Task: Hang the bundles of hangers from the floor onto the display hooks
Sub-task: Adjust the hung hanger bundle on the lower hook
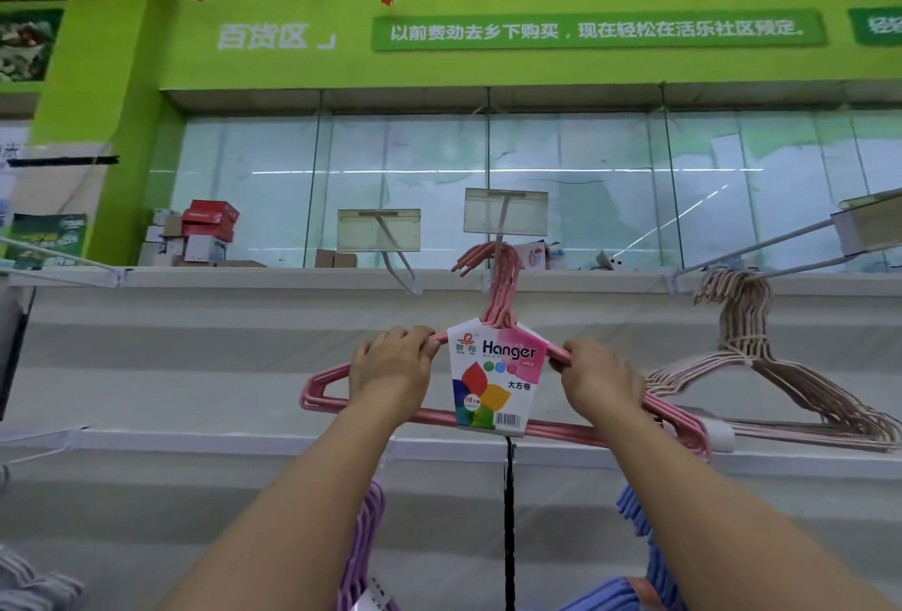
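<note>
A pink hanger bundle [502,298] with a white "Hanger" label is raised in front of the white display wall. My left hand [390,366] grips its left shoulder and my right hand [600,378] grips its right shoulder. The bundle's hooks curl at the middle display hook [502,215], which carries a price-tag holder; whether they rest on it I cannot tell. A beige hanger bundle [761,361] hangs on the display hook to the right [781,264]. The display hook to the left [385,234] carries only a tag holder.
A purple hanger bundle [363,557] and a blue one [644,552] hang lower down between my forearms. A black strap [510,522] hangs below the label. Boxes [205,232] sit on top of the white display wall [195,366], in front of glass panels.
</note>
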The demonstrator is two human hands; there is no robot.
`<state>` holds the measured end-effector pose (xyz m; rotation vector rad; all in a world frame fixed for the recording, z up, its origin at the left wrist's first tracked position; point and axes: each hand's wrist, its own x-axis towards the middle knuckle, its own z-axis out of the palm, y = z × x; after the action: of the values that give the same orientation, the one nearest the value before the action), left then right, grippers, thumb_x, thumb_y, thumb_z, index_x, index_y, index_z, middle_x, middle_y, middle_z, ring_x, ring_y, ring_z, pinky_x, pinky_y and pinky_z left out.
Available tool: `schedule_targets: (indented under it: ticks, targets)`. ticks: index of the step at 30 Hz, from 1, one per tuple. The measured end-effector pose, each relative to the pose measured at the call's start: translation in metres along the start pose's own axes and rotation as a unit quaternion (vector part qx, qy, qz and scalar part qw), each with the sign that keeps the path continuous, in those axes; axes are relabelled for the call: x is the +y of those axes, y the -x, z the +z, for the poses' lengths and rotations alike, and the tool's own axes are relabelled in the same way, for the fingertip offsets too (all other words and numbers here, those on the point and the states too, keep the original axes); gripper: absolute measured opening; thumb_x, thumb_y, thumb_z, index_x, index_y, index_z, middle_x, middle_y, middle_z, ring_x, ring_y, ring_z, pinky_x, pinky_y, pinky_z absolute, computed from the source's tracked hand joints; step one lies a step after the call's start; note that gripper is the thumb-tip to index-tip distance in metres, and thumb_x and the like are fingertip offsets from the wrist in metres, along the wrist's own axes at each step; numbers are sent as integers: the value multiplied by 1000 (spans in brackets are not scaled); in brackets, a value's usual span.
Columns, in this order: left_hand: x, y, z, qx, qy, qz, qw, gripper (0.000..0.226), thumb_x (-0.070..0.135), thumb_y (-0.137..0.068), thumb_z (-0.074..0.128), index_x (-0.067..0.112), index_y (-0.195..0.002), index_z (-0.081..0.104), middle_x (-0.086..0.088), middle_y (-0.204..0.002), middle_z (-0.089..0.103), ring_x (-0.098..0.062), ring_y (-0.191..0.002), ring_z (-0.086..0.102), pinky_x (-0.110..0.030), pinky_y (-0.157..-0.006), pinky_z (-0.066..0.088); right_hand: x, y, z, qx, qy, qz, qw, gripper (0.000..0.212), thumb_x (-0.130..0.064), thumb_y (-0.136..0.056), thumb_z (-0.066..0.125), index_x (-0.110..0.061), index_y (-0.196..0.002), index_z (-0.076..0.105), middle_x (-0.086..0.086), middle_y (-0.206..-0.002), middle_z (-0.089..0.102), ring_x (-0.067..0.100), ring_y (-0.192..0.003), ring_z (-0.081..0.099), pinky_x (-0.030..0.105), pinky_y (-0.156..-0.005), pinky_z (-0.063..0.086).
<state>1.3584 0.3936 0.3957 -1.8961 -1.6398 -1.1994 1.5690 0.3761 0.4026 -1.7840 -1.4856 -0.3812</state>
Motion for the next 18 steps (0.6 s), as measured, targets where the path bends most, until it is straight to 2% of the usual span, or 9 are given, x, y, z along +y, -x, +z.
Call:
schedule_targets:
  ticks: [4, 7, 9, 12, 15, 18]
  targets:
    - [1, 3, 16, -45, 3, 8, 999, 37, 39, -102, 24, 28, -125, 51, 1, -118, 59, -19, -105, 51, -34, -86, 38, 13, -4, 7, -37, 3, -9, 999, 16, -29, -97, 48, -23, -103, 62, 0, -87, 58, 22, -80, 52, 30, -69, 40]
    - [2, 2, 25, -43, 7, 12, 999, 35, 38, -102, 25, 26, -122, 52, 0, -114, 60, -20, -101, 52, -33, -80, 37, 26, 1, 8, -14, -11, -59, 998, 19, -28, -91, 50, -22, -108, 54, 3, -100, 62, 23, -82, 50, 30, -69, 38]
    - [1, 0, 29, -42, 6, 7, 999, 35, 38, -102, 25, 26, -121, 52, 0, -113, 60, -21, -102, 53, -34, -83, 40, 35, 7, 10, -3, -34, -103, 994, 26, -32, -88, 50, -24, -113, 49, 2, -105, 62, 23, -84, 51, 30, -70, 36]
    - [0, 0, 32, -21, 5, 3, 1000, 34, 38, -102, 25, 27, -120, 52, 0, -111, 62, -21, -101, 54, -37, -87, 43, 41, 14, 20, 46, -47, -161, 985, 31, -47, -95, 40, -27, -116, 49, -2, -104, 60, 21, -87, 53, 31, -71, 36]
    - [0, -2, 35, -9, 6, 2, 1000, 33, 38, -102, 25, 27, -119, 52, 1, -110, 62, -21, -101, 55, -37, -89, 42, 39, 8, 27, 74, -35, -154, 985, 37, -45, -101, 26, -26, -114, 55, 0, -103, 63, 24, -90, 58, 32, -70, 37]
    - [-1, -5, 37, -23, 8, -6, 1000, 33, 38, -102, 25, 27, -117, 52, 1, -111, 61, -20, -102, 53, -38, -90, 40, 35, -3, 29, 48, -6, -142, 989, 41, -42, -103, 22, -27, -116, 57, 1, -106, 65, 25, -95, 59, 34, -78, 39]
